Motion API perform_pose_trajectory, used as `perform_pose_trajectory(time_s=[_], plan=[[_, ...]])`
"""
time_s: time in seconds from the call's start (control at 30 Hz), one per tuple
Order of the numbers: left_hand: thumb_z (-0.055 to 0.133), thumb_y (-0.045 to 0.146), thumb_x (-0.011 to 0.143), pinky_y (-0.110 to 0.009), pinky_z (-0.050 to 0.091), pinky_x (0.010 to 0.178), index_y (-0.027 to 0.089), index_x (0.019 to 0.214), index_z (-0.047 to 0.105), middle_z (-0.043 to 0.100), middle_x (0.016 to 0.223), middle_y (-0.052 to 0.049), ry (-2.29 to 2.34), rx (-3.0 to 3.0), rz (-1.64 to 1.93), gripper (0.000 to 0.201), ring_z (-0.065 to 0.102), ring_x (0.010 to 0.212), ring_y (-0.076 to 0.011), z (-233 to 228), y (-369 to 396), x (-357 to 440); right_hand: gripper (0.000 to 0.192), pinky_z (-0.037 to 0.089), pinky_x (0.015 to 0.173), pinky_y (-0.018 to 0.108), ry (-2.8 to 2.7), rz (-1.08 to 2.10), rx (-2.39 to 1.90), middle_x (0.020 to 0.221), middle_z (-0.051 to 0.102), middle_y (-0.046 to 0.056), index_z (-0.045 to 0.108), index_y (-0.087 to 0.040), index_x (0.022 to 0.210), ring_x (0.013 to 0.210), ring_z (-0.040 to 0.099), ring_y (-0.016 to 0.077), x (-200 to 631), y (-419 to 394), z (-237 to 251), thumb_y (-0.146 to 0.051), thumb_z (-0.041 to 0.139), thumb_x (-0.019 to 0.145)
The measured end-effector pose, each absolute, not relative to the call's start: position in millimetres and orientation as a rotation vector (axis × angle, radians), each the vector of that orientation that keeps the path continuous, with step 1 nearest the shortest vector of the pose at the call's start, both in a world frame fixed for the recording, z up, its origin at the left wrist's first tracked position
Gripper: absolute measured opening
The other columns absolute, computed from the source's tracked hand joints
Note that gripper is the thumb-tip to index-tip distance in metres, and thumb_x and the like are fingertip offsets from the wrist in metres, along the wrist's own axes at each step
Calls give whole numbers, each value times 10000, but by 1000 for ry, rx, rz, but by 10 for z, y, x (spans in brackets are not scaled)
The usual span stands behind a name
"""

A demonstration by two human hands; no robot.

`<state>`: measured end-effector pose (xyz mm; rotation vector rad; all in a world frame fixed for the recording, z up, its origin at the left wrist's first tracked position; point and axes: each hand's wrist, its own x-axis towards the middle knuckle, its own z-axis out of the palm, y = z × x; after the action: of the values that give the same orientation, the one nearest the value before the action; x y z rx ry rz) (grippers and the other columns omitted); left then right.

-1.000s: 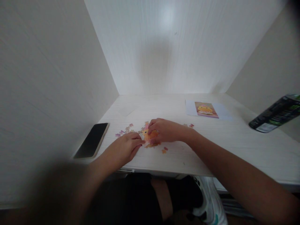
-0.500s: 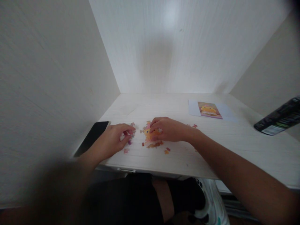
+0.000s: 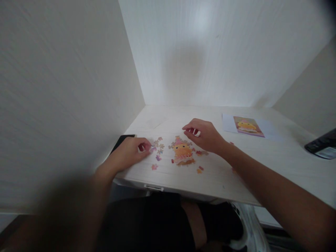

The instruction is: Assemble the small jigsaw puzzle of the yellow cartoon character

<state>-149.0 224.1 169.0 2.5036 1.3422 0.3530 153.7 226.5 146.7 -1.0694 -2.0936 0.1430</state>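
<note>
A partly joined jigsaw puzzle lies on the white desk, showing a yellow figure with a pink top and a brown base. Left of it, my left hand rests at the loose puzzle pieces; thumb and forefinger are pinched together on a small purplish puzzle piece. My right hand hovers just above and to the right of the puzzle. Its fingers are loosely bent, thumb and forefinger slightly apart, and nothing shows between them.
A printed reference picture lies on white paper at the back right. A dark can or bottle is at the far right. Beside my left wrist is a black phone-like slab. Pale walls enclose the desk at left and back.
My right hand has lifted off the puzzle and moved up and back, uncovering the figure. My left hand stays by the loose pieces. The camera view has shifted left.
</note>
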Motion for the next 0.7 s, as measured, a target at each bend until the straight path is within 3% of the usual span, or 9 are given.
perform_pose_trajectory(time_s=[0.17,0.4,0.7], plan=[[642,328,816,-265,430,691,182,879,693,702,824,-26,1228,2519,287,166,611,743,-158,1650,2135,-1324,165,475,659,264,-2079,146,-1109,832,665,54,697,-148,948,675,592,121,1583,2324,1388,-217,576,858],[682,469,786,-232,376,572,185,785,665,643,718,7,1217,2414,10,284,558,635,-137,1797,2000,-1416,161,460,676,267,-2076,141,-1160,843,692,60,707,-145,916,700,600,134,1586,2317,1357,-220,578,856],[583,270,858,-258,428,708,175,864,689,633,892,-48,999,2506,39,142,567,784,-161,1764,1939,-1277,163,442,671,247,-2109,182,-1166,826,697,51,714,-149,913,694,599,123,1547,2325,1342,-220,587,840]])
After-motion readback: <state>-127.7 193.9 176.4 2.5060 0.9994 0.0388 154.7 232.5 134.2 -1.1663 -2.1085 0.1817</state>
